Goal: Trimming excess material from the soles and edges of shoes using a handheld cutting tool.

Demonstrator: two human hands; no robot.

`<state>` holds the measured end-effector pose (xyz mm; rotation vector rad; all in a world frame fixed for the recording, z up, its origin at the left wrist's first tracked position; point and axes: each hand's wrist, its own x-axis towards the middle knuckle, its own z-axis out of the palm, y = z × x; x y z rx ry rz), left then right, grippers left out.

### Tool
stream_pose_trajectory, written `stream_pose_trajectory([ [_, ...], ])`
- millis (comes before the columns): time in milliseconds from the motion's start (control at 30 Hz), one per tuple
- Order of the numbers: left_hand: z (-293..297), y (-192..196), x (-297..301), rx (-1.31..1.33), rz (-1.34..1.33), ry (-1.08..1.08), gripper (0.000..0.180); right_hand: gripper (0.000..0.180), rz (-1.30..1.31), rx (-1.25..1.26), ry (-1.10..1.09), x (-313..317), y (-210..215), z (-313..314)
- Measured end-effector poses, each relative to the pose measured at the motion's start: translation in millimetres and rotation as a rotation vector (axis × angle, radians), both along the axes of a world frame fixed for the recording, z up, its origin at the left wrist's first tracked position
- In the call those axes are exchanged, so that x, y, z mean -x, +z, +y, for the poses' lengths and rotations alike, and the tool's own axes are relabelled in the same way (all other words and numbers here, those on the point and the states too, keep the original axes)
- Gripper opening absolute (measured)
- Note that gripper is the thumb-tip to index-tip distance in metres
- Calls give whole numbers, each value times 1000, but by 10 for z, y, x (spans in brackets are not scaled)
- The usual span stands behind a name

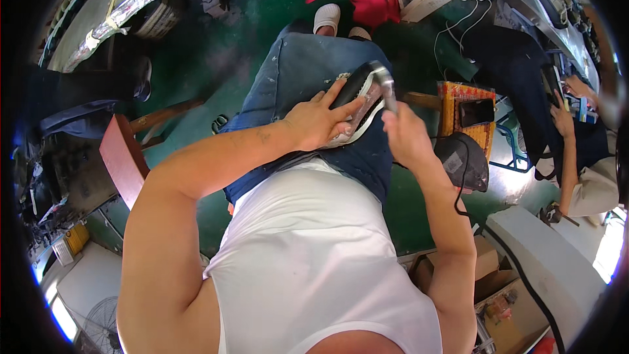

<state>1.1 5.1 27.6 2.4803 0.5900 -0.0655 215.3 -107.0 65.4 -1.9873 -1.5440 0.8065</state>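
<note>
Across my jeans-clad lap lies a dark shoe (pixel 354 86) with a white edge round its sole. My left hand (pixel 316 120) holds it against my thighs, thumb and fingers spread over its near part. A short hammer (pixel 384 80) is gripped in my right hand (pixel 406 132), which is closed round its handle. The metal head is over the shoe's far right part; whether it touches the shoe I cannot tell. My fingers cover some of the shoe's near end.
To my right stands a stool with an orange patterned top (pixel 448 101), bearing a phone (pixel 476 112). Beside it is a dark cap-like thing (pixel 462 160) with a cord. A co-worker's hand (pixel 562 118) shows at far right. A reddish wooden stool (pixel 122 154) is at left; cardboard boxes (pixel 511 318) lie lower right.
</note>
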Motion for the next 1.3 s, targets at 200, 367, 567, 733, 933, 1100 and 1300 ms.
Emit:
stream_pose_trajectory([
  [200, 70, 578, -97, 138, 389, -95, 65, 34, -148, 175, 128, 52, -56, 27],
  [367, -314, -222, 321, 370, -279, 395, 71, 34, 31, 317, 104, 78, 117, 36],
  [567, -314, -182, 325, 590, -258, 566, 77, 34, -162, 320, 233, 312, -4, -230],
  [733, -68, 86, 373, 598, -36, 369, 94, 33, 302, 271, -16, 165, 21, -404],
  [933, 361, 1053, 386, 343, -199, 329, 81, 24, 628, 190, -349, 44, -41, -758],
  [1100, 550, 1152, -66, 705, -708, 319, 72, 27, 885, 120, -387, 64, 16, -805],
  [1300, 374, -78, -96, 622, -443, 271, 71, 17, 473, 259, -168, 149, 147, -798],
])
